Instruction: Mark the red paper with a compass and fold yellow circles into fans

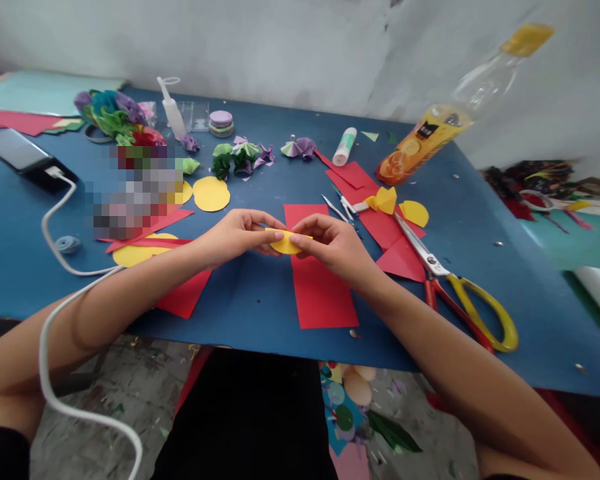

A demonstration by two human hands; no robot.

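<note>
Between both hands is a small piece of yellow paper (287, 244), its lower edge curved and its upper edge nearly straight, as if folded. My left hand (247, 233) pinches its left end, thumb on the near face. The right end is pinched by my right hand (327, 245), fingers curled behind the paper. Below them a red paper rectangle (325, 297) lies flat on the blue table (250, 303). To the right, red- and yellow-handled scissors (433, 263) rest with their blades partly over red paper scraps (400, 250).
Yellow paper circles (211, 194) and folded paper pieces (240, 160) lie behind my hands. A glue stick (345, 147) and a tilted-looking juice bottle (430, 133) stand farther right. A white cable (55, 373) runs from a black device (27, 160) across my left arm.
</note>
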